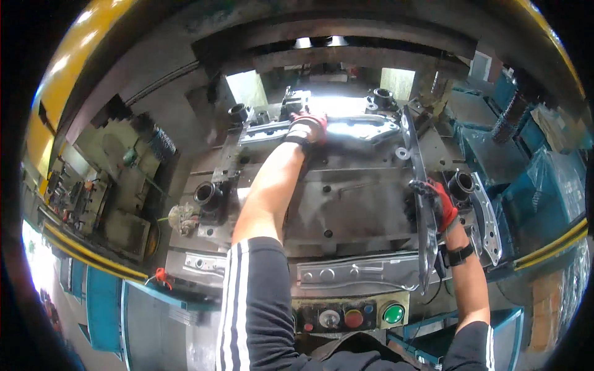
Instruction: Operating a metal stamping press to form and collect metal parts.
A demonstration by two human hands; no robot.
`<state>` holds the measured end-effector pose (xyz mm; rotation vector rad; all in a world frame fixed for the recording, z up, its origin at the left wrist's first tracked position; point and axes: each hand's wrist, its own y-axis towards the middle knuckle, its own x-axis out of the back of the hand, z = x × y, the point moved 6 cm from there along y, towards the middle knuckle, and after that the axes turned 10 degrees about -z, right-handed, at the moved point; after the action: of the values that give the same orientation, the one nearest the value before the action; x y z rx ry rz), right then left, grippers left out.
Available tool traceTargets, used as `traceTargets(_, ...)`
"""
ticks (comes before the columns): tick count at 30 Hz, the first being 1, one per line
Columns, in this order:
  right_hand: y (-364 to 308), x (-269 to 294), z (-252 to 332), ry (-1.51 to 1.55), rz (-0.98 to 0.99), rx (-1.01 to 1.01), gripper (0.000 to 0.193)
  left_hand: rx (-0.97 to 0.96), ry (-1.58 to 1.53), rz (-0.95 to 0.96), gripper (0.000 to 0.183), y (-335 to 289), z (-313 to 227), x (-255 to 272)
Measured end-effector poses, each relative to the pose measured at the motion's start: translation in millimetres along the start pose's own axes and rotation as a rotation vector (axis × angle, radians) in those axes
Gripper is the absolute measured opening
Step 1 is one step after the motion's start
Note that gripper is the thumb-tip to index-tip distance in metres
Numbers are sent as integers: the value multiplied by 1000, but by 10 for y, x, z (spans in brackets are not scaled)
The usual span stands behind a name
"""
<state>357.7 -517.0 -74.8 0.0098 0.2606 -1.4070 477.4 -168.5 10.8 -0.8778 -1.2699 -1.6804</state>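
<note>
My left hand (308, 125), in a red glove, reaches to the far side of the press bed (297, 198). Its fingers look closed on a long stamped metal part (359, 130) lying across the die; the grip itself is partly hidden. My right hand (438, 205), in a red and black glove, is closed around a long, narrow metal strip (426, 229). That strip slants from beside the far part's right end down past the bed's near edge. A round guide bushing (460, 184) stands just right of my right hand.
Other bushings (208, 196) rise from the bed's corners. Stamped parts (359, 272) lie along the near edge, another (487, 222) at the right. Below sits a control panel (352, 318) with buttons. A crumpled rag (183, 219) lies left. Yellow rails (93, 247) and teal carts flank the press.
</note>
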Motion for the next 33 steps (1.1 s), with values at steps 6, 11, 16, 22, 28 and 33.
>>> traceTargets(6, -55, 61, 20, -72, 29, 179, 27, -46, -123, -212, 16, 96, -21, 350)
traceTargets(11, -106, -126, 66, 122, 108, -40, 29, -152, -104, -224, 21, -391, 154, 668)
traceTargets(16, 165, 106, -101, 106, -70, 118, 39, -168, 260, -524, 28, -1202, 319, 1057)
traceTargets(22, 37, 113, -171, 222, 249, -266, 45, -105, 24, -582, 41, -3026, 605, 1771)
traceTargets(28, -56, 145, -202, 95, 122, -189, 44, 109, 48, -330, 47, -4665, 1309, 1352)
traceTargets(33, -42, 239, -164, 20, 59, -156, 43, 217, 76, -150, 40, -5153, 1732, 523)
